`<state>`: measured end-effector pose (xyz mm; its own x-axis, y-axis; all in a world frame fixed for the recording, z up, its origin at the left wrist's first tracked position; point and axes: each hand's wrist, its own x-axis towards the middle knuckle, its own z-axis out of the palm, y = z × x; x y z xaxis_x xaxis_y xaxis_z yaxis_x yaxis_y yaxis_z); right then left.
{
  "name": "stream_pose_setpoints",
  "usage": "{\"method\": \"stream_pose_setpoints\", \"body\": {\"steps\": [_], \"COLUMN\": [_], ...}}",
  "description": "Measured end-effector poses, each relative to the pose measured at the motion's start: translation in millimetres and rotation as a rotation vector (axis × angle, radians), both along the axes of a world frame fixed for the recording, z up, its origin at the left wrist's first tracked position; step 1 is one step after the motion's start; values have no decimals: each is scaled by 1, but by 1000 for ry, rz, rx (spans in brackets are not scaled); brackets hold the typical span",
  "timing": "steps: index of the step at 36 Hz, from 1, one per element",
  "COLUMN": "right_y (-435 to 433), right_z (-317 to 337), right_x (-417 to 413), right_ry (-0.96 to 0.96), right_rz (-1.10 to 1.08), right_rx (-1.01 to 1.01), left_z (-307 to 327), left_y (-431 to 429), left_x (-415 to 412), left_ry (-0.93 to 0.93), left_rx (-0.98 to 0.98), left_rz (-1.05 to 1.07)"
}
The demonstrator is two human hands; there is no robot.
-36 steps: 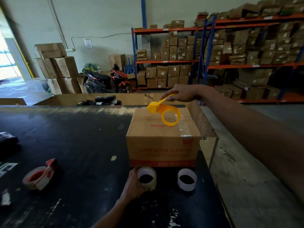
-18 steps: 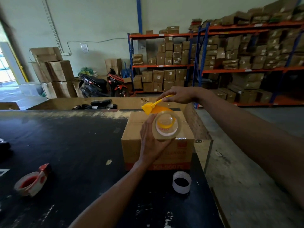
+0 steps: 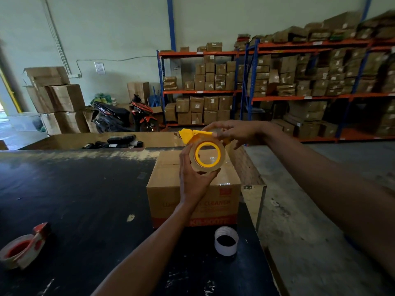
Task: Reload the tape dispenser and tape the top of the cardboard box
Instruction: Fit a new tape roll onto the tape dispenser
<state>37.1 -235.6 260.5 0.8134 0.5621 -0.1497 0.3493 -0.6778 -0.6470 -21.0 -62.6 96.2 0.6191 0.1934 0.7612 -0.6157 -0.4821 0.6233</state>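
Note:
A yellow tape dispenser (image 3: 189,135) is held above the cardboard box (image 3: 166,189), which stands on the black table (image 3: 74,199). My right hand (image 3: 233,132) grips the dispenser's handle from above. A roll of clear tape (image 3: 220,162) sits around the dispenser's yellow ring. My left hand (image 3: 192,178) cups this roll from below and from the left, thumb under it. The box has red print on its front and its top flaps are closed.
An empty white tape core (image 3: 226,243) stands on the table in front of the box. A red tape dispenser (image 3: 23,247) lies at the near left. Black packets (image 3: 119,142) lie in a flat carton at the far edge. The table's right edge drops to concrete floor.
My left hand lifted the clear tape roll from the table up to the yellow dispenser and set it around the ring. My right hand kept the dispenser above the box.

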Motion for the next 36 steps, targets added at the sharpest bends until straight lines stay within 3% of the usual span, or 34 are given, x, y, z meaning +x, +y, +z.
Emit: {"method": "stream_pose_setpoints", "body": {"steps": [8,15,19,27,36], "right_y": [10,22,23,22,20], "right_z": [-1,-8,-7,-4,-3], "right_x": [-6,-3,1,3,3], "right_ry": [-61,-288,-257,-179,-148], "right_rz": [-53,24,31,62,47], "right_rx": [-96,-121,-134,-125,-129], "left_z": [14,15,7,14,14], "left_y": [-1,-1,16,45,46], "left_x": [-5,-10,-12,-14,-12], "left_ry": [-41,25,61,-98,-239], "left_rx": [56,-40,-16,223,301], "left_rz": [-41,-160,-206,-82,13]}}
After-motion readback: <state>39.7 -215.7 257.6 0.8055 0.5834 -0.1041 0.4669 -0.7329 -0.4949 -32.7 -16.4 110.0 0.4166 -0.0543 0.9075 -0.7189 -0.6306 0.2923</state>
